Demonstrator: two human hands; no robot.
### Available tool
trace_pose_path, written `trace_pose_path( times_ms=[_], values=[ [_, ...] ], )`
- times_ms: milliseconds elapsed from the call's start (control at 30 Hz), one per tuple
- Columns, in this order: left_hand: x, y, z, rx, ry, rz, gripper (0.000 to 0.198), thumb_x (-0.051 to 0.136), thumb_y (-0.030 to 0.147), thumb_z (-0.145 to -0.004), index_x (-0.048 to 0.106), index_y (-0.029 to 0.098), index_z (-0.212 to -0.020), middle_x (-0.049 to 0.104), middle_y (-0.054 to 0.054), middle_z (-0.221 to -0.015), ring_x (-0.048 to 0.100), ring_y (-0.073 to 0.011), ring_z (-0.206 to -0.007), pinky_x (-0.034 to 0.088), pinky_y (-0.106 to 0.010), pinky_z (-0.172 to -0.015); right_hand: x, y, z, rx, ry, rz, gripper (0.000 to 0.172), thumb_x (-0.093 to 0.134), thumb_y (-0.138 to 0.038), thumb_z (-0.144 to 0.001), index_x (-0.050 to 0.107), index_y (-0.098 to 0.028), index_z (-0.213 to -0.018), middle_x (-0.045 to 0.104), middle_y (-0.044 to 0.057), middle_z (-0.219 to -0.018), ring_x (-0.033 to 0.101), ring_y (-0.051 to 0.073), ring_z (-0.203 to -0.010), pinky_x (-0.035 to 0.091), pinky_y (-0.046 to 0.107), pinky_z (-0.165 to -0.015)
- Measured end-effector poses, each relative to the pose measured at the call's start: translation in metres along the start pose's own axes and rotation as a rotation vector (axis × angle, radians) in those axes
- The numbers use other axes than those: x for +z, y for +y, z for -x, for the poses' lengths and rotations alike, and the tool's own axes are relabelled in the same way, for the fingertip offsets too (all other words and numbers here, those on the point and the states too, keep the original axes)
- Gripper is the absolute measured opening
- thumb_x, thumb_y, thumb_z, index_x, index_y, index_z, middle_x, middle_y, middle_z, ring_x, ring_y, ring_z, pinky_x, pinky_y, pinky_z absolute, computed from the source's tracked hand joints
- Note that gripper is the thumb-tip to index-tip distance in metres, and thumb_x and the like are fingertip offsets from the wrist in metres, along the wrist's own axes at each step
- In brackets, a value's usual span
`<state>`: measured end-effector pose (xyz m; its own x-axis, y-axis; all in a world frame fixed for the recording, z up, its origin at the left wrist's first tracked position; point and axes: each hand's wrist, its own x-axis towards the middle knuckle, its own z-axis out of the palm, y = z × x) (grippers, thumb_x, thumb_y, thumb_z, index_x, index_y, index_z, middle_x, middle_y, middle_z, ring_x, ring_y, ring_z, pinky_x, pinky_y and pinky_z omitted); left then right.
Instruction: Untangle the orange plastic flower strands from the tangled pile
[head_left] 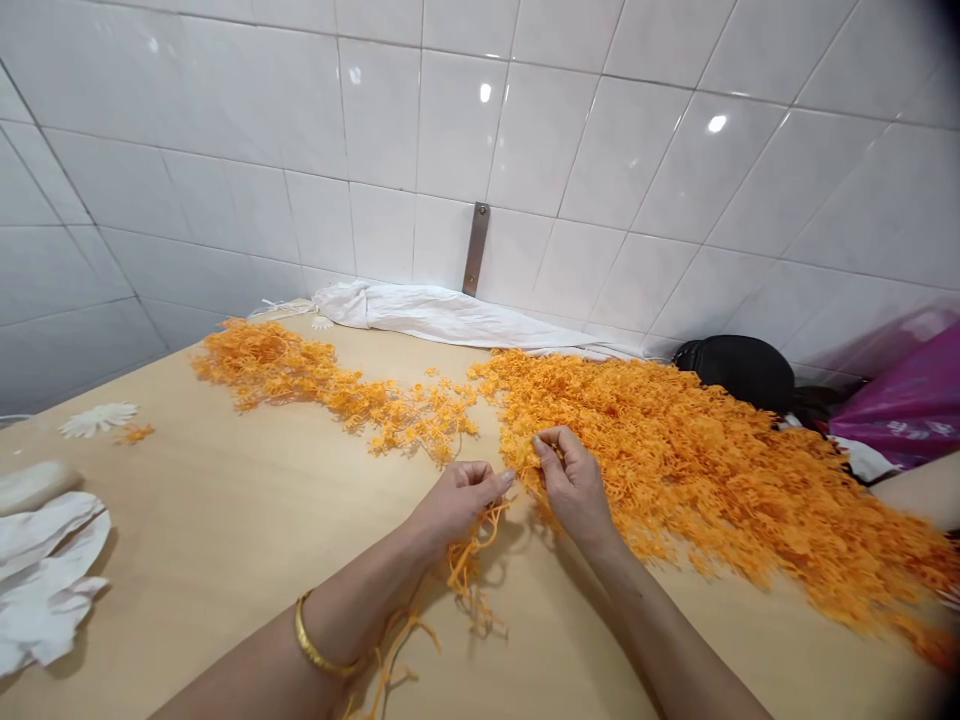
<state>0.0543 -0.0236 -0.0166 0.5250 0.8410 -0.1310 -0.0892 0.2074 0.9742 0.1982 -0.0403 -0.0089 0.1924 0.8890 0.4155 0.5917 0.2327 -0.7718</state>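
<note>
My left hand [474,495] is closed, thumb pressed against the fingers, on a bunch of thin orange strands [465,570]. The strands dangle below it over the table, and more orange strands [397,650] trail by the wrist. To its right, my right hand [576,490] pinches thumb and forefinger together at the near left edge of a large heap of small, stringy orange flower-like pieces [675,440]. Orange shows around those fingertips, but what they hold blends into the heap. A smaller orange heap [300,370] spreads across the far left.
White cloth [442,315] lies along the tiled wall [382,120]. A black case [739,370] and a purple bag [900,400] stand at the right. On the left are a white flower-shaped piece [97,420], crumpled white material [52,580] and a pale rounded object [34,487].
</note>
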Motion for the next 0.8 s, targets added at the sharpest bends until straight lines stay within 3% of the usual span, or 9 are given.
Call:
trace_pose_path(
  times_ms=[167, 333, 467, 600, 800],
  values=[
    [-0.003, -0.004, -0.004, -0.056, -0.083, 0.179, 0.033, 0.063, 0.041, -0.063, 0.042, 0.015, -0.062, 0.056, -0.001, -0.052, 0.052, -0.0108, -0.044, 0.038, -0.022, -0.046, 0.011, -0.003, 0.005, -0.056, -0.011, 0.052, 0.015, 0.037, -0.029, -0.084, 0.045, -0.020, -0.074, 0.043, -0.004, -0.056, 0.040, 0.010, -0.049, 0.031, 0.022, -0.049],
    [0.000, -0.004, -0.003, -0.210, -0.185, 0.369, 0.028, 0.064, 0.033, -0.063, 0.048, 0.015, -0.076, 0.060, -0.004, -0.059, 0.057, -0.0144, -0.046, 0.042, -0.024, -0.045, 0.017, -0.002, 0.008, -0.186, 0.074, 0.271, 0.017, 0.034, -0.024, -0.085, 0.046, -0.018, -0.074, 0.050, 0.001, -0.068, 0.045, 0.013, -0.061, 0.033, 0.025, -0.057],
    [0.002, -0.004, -0.005, -0.236, -0.066, 0.397, 0.026, 0.067, 0.014, -0.054, 0.053, 0.013, -0.076, 0.056, 0.000, -0.052, 0.052, -0.0099, -0.042, 0.036, -0.019, -0.040, 0.020, -0.006, 0.011, -0.176, 0.032, 0.222, 0.017, 0.035, -0.024, -0.085, 0.046, -0.018, -0.073, 0.050, 0.001, -0.070, 0.046, 0.013, -0.064, 0.034, 0.024, -0.058],
    [0.001, 0.000, -0.006, -0.249, 0.045, 0.348, 0.020, 0.063, 0.011, -0.056, 0.053, 0.013, -0.074, 0.050, 0.002, -0.043, 0.041, -0.0047, -0.033, 0.022, -0.014, -0.035, 0.020, -0.010, 0.013, -0.108, -0.034, 0.081, 0.020, 0.037, -0.028, -0.084, 0.049, -0.018, -0.072, 0.052, 0.000, -0.069, 0.047, 0.012, -0.063, 0.035, 0.024, -0.058],
    [0.003, 0.005, -0.002, -0.173, 0.076, 0.332, 0.015, 0.065, 0.014, -0.054, 0.055, 0.012, -0.065, 0.053, 0.002, -0.048, 0.040, -0.0040, -0.036, 0.026, -0.017, -0.039, 0.020, -0.007, 0.014, -0.025, -0.149, -0.104, 0.020, 0.052, -0.036, -0.076, 0.054, -0.018, -0.081, 0.055, 0.001, -0.071, 0.048, 0.012, -0.061, 0.037, 0.023, -0.055]
  ],
)
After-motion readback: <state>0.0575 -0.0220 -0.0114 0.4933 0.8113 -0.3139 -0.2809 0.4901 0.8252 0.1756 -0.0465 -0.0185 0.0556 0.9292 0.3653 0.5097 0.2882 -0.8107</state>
